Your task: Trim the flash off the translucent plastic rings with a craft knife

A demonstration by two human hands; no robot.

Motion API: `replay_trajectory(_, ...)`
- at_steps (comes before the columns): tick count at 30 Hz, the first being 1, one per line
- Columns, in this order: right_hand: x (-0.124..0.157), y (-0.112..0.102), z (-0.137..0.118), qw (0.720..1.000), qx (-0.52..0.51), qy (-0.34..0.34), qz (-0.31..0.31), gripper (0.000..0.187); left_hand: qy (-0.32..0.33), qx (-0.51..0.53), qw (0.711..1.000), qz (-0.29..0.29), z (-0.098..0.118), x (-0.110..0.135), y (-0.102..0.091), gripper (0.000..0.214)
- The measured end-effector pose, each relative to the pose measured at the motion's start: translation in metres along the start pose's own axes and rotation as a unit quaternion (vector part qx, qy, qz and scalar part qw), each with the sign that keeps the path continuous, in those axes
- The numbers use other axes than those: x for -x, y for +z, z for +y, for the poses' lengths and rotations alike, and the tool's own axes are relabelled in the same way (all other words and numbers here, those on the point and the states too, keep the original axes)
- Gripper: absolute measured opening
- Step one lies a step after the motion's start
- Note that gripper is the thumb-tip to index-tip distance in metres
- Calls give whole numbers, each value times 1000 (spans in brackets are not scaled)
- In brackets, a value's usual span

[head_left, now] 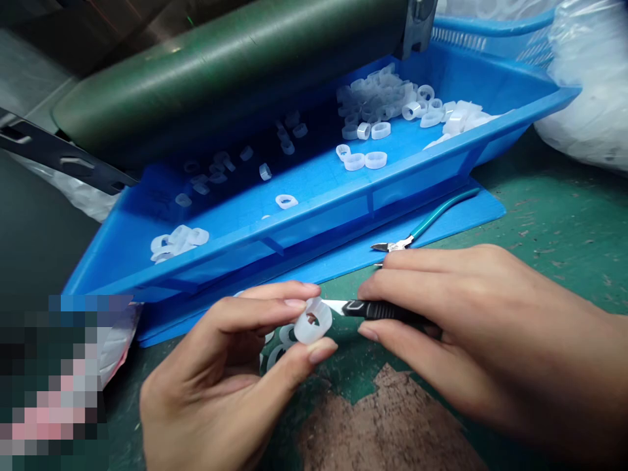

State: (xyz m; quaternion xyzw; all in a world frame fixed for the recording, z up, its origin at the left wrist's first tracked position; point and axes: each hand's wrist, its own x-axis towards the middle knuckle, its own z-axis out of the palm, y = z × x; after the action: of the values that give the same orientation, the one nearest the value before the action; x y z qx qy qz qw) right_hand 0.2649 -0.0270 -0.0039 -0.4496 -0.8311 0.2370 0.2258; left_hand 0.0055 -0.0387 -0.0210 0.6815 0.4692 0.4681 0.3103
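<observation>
My left hand [230,366] pinches a translucent silicone ring [313,320] between thumb and fingers. My right hand [471,314] grips a black-handled craft knife [377,311], and its thin blade reaches the ring's upper right side. Under my left fingers, a few similar rings [277,347] lie on the green work mat [554,209], partly hidden. Past my right fingertips lie teal-handled side cutters [417,232], on a flat blue plastic flange [441,219]. A blue plastic tray [314,226] holds a heap of these rings [373,104] and scattered others.
A dark green cylinder [220,72] lies along the tray's far side. A blue basket [490,33] and a clear plastic bag of rings [589,98] stand at the upper right. A pixelated patch covers the lower left corner, and the mat has a worn brown patch [387,425].
</observation>
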Motion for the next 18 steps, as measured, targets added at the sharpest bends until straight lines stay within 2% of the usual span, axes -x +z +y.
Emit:
replay_trajectory(3,-2,-3,-3,999,-28,23,-16,21,16,-11,1000,-14,-2,0,-1,43)
replay_trajectory(6,-7,-7,-6,987,-121,104,-7,18,26,-18,999,-23,-3,1,-4,41)
replay_trajectory(9,-15,-12,-9,937,-275,206,-57,24,31,-19,998,-47,-4,4,-9,42)
replay_trajectory(12,-21,-15,-10,887,-364,253,-131,24,54,-32,995,-77,-6,6,-12,42)
replay_trajectory(15,-23,-13,-9,863,-402,265,-156,21,80,-39,991,-100,-6,5,-12,34)
replay_trajectory(18,-21,-8,-7,857,-420,262,-145,19,106,-38,985,-129,-3,0,-9,30)
